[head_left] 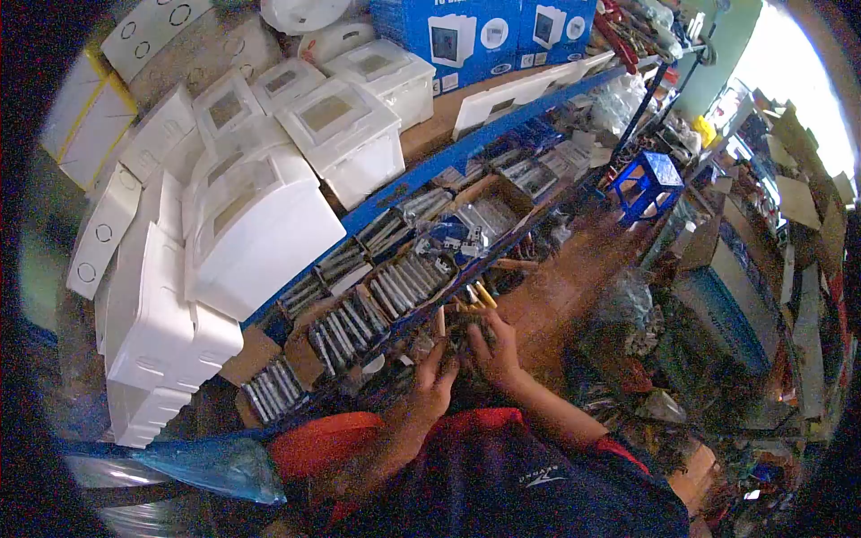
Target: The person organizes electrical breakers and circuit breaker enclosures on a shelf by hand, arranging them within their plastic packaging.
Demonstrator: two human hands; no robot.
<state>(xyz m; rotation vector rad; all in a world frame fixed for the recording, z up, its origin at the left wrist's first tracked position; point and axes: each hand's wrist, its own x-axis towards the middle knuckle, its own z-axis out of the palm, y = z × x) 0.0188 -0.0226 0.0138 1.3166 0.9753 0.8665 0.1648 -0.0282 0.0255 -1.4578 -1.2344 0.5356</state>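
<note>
My left hand (436, 375) and my right hand (495, 348) are close together in front of the lower shelf, fingers curled. Between them is a dark, cluttered patch; whatever they hold there is too small and dim to make out. Just beyond my right hand, several yellowish sticks (485, 295) point up and away. A pale upright stick (440, 321) stands beyond the left fingers. Nearby on the left, open cardboard boxes hold rows of grey, narrow pieces (339, 337), with more grey pieces (411, 285) behind them.
White plastic enclosures (269, 211) are stacked on the upper shelf beside blue printed boxes (489, 40). A blue shelf edge (395, 186) runs diagonally above the small-parts boxes. A blue stool (647, 184) stands on the brown floor (560, 278). Cardboard boxes (731, 296) and plastic clutter the right.
</note>
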